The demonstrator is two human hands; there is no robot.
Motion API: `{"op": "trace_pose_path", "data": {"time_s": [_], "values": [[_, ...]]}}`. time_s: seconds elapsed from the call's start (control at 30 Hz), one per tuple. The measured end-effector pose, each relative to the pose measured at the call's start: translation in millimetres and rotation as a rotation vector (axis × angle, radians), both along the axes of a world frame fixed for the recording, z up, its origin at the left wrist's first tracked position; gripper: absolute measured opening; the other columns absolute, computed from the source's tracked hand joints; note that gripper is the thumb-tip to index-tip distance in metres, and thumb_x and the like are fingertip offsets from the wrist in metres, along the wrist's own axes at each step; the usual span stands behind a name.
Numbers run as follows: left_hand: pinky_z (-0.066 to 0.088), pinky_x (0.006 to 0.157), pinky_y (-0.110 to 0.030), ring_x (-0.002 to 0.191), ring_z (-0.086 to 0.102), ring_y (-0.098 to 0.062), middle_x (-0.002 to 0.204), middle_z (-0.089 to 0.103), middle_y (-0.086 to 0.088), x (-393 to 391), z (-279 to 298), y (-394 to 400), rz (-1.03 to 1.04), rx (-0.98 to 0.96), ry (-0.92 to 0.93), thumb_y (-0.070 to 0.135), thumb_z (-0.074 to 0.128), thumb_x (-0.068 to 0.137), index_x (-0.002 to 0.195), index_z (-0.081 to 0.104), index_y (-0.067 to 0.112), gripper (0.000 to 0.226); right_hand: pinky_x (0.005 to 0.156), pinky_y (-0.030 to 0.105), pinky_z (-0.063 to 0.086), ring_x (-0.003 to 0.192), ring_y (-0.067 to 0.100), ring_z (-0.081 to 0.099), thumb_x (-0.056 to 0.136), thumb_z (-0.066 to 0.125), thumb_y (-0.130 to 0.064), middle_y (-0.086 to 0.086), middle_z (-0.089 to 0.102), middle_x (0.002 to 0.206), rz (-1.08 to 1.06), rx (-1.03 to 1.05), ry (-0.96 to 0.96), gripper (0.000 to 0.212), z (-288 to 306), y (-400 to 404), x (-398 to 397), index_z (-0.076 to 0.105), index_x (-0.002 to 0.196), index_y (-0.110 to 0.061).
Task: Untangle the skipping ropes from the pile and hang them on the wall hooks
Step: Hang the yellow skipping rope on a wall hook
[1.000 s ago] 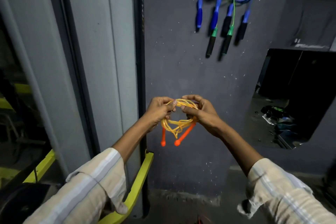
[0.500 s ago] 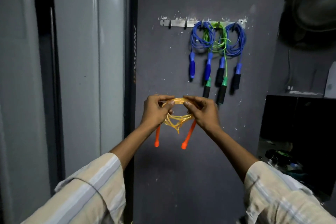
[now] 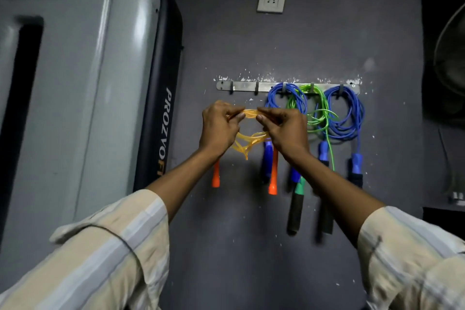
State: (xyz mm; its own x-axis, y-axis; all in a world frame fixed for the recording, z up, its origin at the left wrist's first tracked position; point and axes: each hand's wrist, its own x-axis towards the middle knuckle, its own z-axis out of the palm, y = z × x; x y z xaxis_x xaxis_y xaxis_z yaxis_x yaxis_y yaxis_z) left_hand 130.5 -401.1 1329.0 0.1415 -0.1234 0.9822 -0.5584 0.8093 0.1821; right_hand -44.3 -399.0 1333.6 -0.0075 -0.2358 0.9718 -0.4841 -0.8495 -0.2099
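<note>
A: How are the hands holding it?

B: Both hands pinch the top of the coiled yellow rope (image 3: pixel 250 131). The left hand (image 3: pixel 220 127) and the right hand (image 3: pixel 285 131) are close together, with a short piece of the coil stretched between their fingertips. The rest of the loops hang under the hands, and the two orange handles (image 3: pixel 273 176) point straight down.

A: And where is the rope compared with the hooks?

B: It is in the air in front of the wall, just below the hook rail (image 3: pixel 286 86). The stretched piece lies left to right, almost parallel to the rail. The two free hooks (image 3: pixel 256 87) are at the left end of the rail, directly above the gap between the hands.

A: Which hand is nearer to them?

B: I think they are almost equal; the left hand is under the first free hook, and the right hand is beside the nearest blue rope (image 3: pixel 286 98).

A: The other hooks?

B: They carry two blue ropes and the green rope (image 3: pixel 319 113) between them. So the move, in my judgement, is up and forward, to drop the stretched piece over a free hook without touching the blue coil.
</note>
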Motion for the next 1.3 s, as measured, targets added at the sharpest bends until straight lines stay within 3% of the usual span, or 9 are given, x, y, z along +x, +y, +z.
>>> {"op": "trace_pose_path", "data": {"time_s": [0.13,0.33,0.43,0.73,0.87,1.03,1.13,1.2,1.3], "values": [[0.059,0.066,-0.040,0.066,0.070,-0.018,0.081,0.072,-0.003,6,51,-45,-0.007,-0.040,0.072,0.017,0.073,0.082,0.101,0.079,0.012,0.020,0.072,0.015,0.054,0.079,0.000,0.070,0.087,0.080,-0.025,0.002,0.081,0.095,-0.090,-0.084,0.013,0.027,54,-38,11,0.080,0.113,-0.018],[0.061,0.075,-0.039,0.076,0.074,-0.018,0.093,0.078,-0.007,11,99,-94,-0.013,-0.060,0.034,0.016,0.073,0.086,0.105,0.078,0.011,0.020,0.084,0.028,0.061,0.086,0.003,0.074,0.085,0.081,-0.029,-0.001,0.081,0.094,-0.192,-0.117,-0.003,0.024,111,-86,23,0.081,0.108,-0.021],[0.054,0.083,-0.025,0.089,0.072,-0.018,0.100,0.077,-0.009,3,116,-112,0.028,-0.116,-0.022,0.017,0.073,0.086,0.106,0.077,0.010,0.021,0.088,0.027,0.059,0.091,0.006,0.074,0.084,0.082,-0.030,0.000,0.081,0.100,-0.265,-0.145,-0.063,0.025,124,-105,19,0.082,0.107,-0.020],[0.051,0.070,-0.032,0.087,0.065,-0.027,0.087,0.069,-0.011,-18,138,-161,0.150,-0.109,-0.029,0.015,0.068,0.085,0.081,0.075,0.007,0.011,0.083,0.038,0.062,0.091,0.019,0.075,0.087,0.078,-0.029,0.005,0.080,0.102,-0.450,-0.183,-0.153,0.025,128,-139,26,0.080,0.110,-0.017],[0.049,0.064,-0.038,0.081,0.061,-0.033,0.095,0.059,-0.014,-21,124,-153,0.205,-0.103,-0.035,0.013,0.064,0.086,0.072,0.066,0.006,0.015,0.080,0.036,0.057,0.099,0.027,0.067,0.089,0.071,-0.026,0.010,0.077,0.100,-0.577,-0.214,-0.152,0.022,115,-147,31,0.080,0.108,-0.020],[0.051,0.067,-0.042,0.085,0.058,-0.031,0.101,0.050,-0.009,-21,97,-157,0.262,-0.120,-0.070,0.023,0.054,0.095,0.097,0.069,0.011,0.020,0.068,0.036,0.040,0.081,0.036,0.056,0.088,0.061,-0.013,0.014,0.069,0.076,-0.722,-0.347,0.045,0.014,90,-139,28,0.074,0.084,-0.011],[0.047,0.075,-0.038,0.102,0.054,-0.026,0.106,0.056,-0.005,-23,81,-159,0.359,-0.169,-0.113,0.027,0.049,0.091,0.120,0.065,0.017,0.035,0.103,0.044,0.045,0.066,0.038,0.056,0.086,0.057,-0.014,0.014,0.066,0.068,-0.667,-0.341,0.049,0.013,81,-138,30,0.069,0.083,-0.011],[0.046,0.092,-0.041,0.118,0.050,-0.029,0.112,0.060,-0.005,-21,73,-161,0.285,-0.166,-0.120,0.028,0.045,0.093,0.132,0.060,0.015,0.044,0.117,0.042,0.030,0.071,0.037,0.059,0.088,0.054,-0.016,0.012,0.070,0.077,-0.662,-0.319,0.057,0.018,74,-141,29,0.070,0.094,-0.012],[0.041,0.106,-0.043,0.137,0.039,-0.032,0.134,0.058,-0.007,-15,61,-161,0.222,-0.135,-0.161,0.027,0.038,0.096,0.143,0.049,0.009,0.052,0.109,0.043,0.034,0.096,0.036,0.060,0.089,0.047,-0.022,0.004,0.073,0.108,-0.741,-0.290,0.140,0.034,61,-140,27,0.066,0.117,-0.014]]}}
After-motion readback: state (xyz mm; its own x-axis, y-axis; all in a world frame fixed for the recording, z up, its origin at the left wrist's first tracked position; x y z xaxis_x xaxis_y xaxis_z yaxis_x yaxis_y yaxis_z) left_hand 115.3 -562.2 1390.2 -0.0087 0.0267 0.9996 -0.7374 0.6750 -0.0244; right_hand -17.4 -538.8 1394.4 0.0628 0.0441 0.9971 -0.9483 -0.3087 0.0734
